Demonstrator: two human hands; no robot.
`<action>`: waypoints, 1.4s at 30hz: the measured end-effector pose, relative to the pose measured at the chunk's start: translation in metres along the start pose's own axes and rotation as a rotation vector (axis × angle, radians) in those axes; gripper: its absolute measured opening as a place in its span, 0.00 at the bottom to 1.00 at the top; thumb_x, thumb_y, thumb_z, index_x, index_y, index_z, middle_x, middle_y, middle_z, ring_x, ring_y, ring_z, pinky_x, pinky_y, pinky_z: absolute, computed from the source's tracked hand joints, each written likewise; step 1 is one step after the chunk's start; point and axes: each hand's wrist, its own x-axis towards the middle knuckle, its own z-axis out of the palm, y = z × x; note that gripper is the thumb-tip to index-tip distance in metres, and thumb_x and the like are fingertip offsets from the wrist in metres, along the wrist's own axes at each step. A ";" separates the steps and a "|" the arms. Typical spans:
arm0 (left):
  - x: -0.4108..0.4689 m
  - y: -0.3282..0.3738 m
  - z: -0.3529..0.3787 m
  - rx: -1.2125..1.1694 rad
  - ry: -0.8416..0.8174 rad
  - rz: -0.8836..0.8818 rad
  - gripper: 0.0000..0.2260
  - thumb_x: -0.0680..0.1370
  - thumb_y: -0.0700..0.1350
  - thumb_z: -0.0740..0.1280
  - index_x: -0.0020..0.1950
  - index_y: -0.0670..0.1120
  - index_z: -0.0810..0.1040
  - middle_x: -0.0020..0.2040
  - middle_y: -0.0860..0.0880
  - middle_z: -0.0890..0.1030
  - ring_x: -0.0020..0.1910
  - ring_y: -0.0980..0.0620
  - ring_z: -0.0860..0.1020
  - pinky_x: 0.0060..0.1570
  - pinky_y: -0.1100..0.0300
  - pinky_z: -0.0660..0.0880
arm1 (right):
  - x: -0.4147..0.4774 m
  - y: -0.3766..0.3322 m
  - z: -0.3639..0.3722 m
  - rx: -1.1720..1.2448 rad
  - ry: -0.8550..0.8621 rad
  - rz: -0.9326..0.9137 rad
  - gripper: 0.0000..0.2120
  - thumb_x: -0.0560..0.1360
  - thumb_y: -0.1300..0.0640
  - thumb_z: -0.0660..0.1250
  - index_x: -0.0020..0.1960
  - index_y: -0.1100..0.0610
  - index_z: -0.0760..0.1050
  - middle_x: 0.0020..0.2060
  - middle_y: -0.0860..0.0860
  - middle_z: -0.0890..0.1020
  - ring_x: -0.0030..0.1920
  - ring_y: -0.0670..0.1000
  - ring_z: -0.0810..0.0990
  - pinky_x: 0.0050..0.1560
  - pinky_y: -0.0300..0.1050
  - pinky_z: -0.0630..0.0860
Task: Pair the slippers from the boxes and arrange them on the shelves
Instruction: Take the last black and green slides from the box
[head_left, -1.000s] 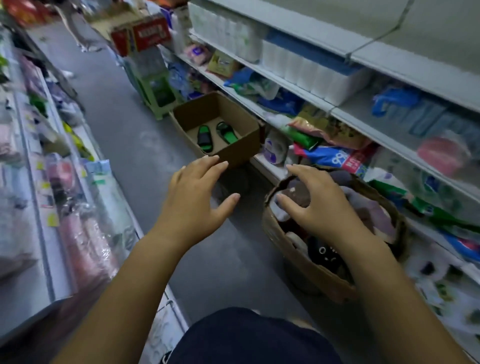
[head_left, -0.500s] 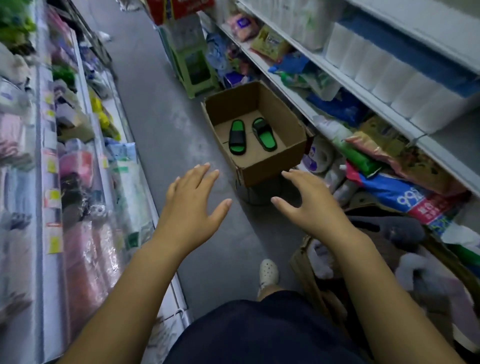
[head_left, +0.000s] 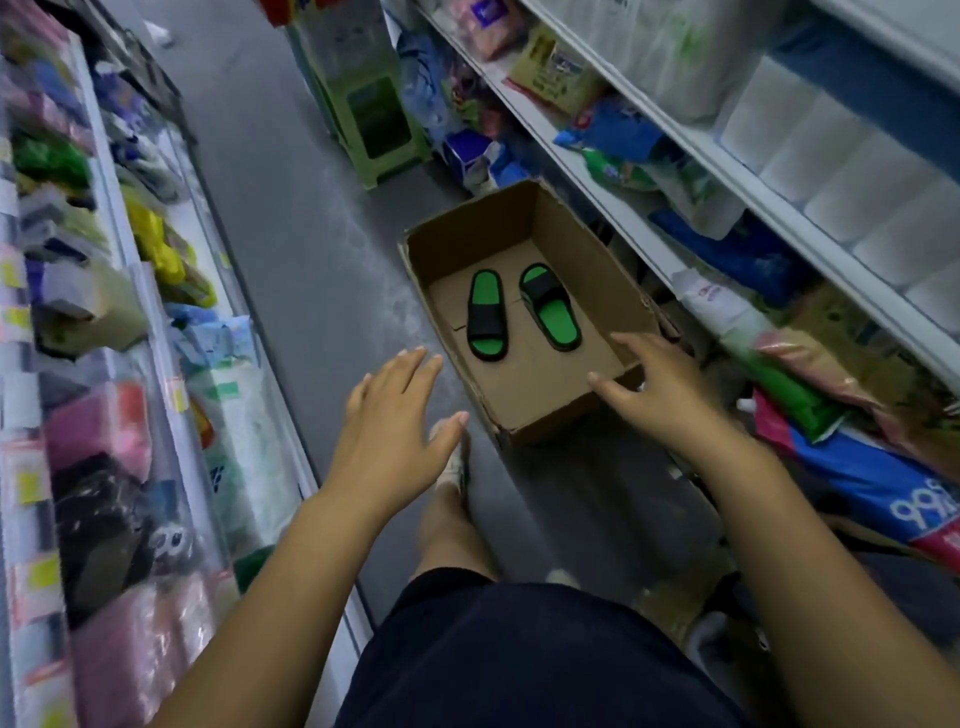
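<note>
An open cardboard box stands on the aisle floor against the right-hand shelving. Two green slippers with black straps lie inside it: the left slipper and the right slipper, side by side, toes pointing opposite ways. My left hand hovers over the floor just left of the box's near corner, fingers spread, holding nothing. My right hand is stretched over the box's near right corner, fingers spread and empty, a short way from the slippers.
Stocked shelves run along both sides of the narrow grey aisle: packaged goods on the left shelf, bags and tissue rolls on the right shelf. A green plastic stool stands beyond the box. My leg and white shoe are below the hands.
I have stepped along the aisle from the basket of soft slippers toward the cardboard box. Both hands stayed spread and empty, and the right hand now reaches the box's near corner.
</note>
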 end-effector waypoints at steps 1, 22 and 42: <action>0.023 -0.010 0.002 -0.001 -0.013 0.014 0.30 0.81 0.61 0.60 0.81 0.51 0.60 0.81 0.51 0.60 0.80 0.51 0.56 0.77 0.48 0.53 | 0.017 -0.003 0.005 0.029 -0.001 0.044 0.28 0.77 0.45 0.69 0.75 0.52 0.68 0.72 0.51 0.71 0.70 0.52 0.70 0.61 0.44 0.69; 0.441 -0.122 0.218 -0.031 -0.677 0.063 0.25 0.83 0.56 0.63 0.75 0.44 0.68 0.69 0.41 0.74 0.67 0.40 0.72 0.65 0.43 0.72 | 0.372 0.056 0.182 0.644 -0.057 0.908 0.30 0.80 0.43 0.65 0.72 0.63 0.70 0.67 0.60 0.76 0.67 0.61 0.74 0.66 0.53 0.73; 0.480 -0.138 0.278 0.089 -0.614 0.350 0.11 0.82 0.51 0.63 0.60 0.49 0.80 0.64 0.46 0.70 0.63 0.42 0.62 0.56 0.49 0.58 | 0.384 0.134 0.205 0.453 -0.236 0.738 0.26 0.83 0.61 0.62 0.79 0.61 0.59 0.75 0.59 0.68 0.75 0.56 0.67 0.65 0.40 0.63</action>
